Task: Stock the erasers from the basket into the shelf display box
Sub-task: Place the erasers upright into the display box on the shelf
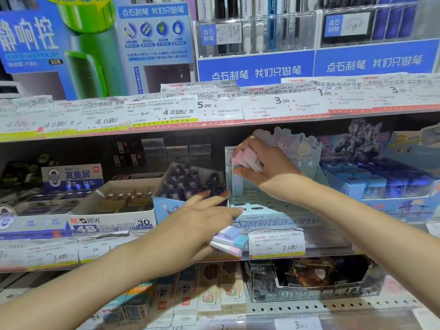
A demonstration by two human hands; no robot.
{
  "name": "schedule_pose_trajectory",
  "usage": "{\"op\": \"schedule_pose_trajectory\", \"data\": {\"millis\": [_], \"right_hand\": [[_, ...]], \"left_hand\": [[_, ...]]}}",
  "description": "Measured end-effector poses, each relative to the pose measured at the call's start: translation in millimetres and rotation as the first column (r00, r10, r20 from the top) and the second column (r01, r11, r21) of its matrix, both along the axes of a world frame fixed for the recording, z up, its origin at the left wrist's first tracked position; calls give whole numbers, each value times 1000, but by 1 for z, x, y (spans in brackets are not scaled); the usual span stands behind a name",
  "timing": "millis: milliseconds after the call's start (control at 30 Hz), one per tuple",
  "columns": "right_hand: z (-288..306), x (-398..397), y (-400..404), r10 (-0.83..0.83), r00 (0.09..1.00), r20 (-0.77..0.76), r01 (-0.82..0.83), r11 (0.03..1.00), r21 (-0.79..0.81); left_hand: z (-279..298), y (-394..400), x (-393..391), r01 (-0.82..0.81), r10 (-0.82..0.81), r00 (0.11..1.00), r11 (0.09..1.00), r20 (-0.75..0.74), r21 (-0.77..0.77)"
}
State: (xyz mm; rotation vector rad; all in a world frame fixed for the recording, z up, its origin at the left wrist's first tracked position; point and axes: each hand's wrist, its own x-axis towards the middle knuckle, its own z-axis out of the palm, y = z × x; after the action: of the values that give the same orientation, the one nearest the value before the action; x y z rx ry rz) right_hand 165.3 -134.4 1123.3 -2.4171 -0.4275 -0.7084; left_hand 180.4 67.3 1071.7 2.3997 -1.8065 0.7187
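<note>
In the head view, a stationery shelf is seen from just in front and slightly above. The display box, pale blue with "Sanrio characters" printed on its front lip and a cartoon backboard behind, stands on the middle shelf between a box of dark blue erasers on its left and a blue carton on its right.

The right hand is held over the rear left corner of the display box, its fingers curled round a small bundle of pink erasers; one pale eraser already stands upright against the box's left wall, just below that hand.

The left hand is held low at the front of the shelf, its upper fingers stretched out towards the box's front left corner, while a stack of pastel erasers, blue, lilac and pink, is gripped underneath it. Whether the fingertips touch the box cannot be told.

The basket is not in view. Most of the box floor is seen bare, its slotted base showing, so the stocking is judged to be at an early stage: one eraser placed, one bundle about to be set in, another stack waiting in the left hand, and an unknown number left in the basket.
</note>
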Motion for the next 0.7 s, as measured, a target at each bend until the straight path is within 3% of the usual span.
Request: {"op": "schedule_pose_trajectory", "data": {"millis": [400, 700], "right_hand": [[-10, 6, -3, 18, 1000, 24, -19, 999, 36], [-15, 8, -8, -20, 1000, 19, 22, 988, -150]], "left_hand": [[1, -2, 3, 7, -15, 993, 998, -117, -68], [2, -2, 3, -1, -6, 994, 998, -112, -59]]}}
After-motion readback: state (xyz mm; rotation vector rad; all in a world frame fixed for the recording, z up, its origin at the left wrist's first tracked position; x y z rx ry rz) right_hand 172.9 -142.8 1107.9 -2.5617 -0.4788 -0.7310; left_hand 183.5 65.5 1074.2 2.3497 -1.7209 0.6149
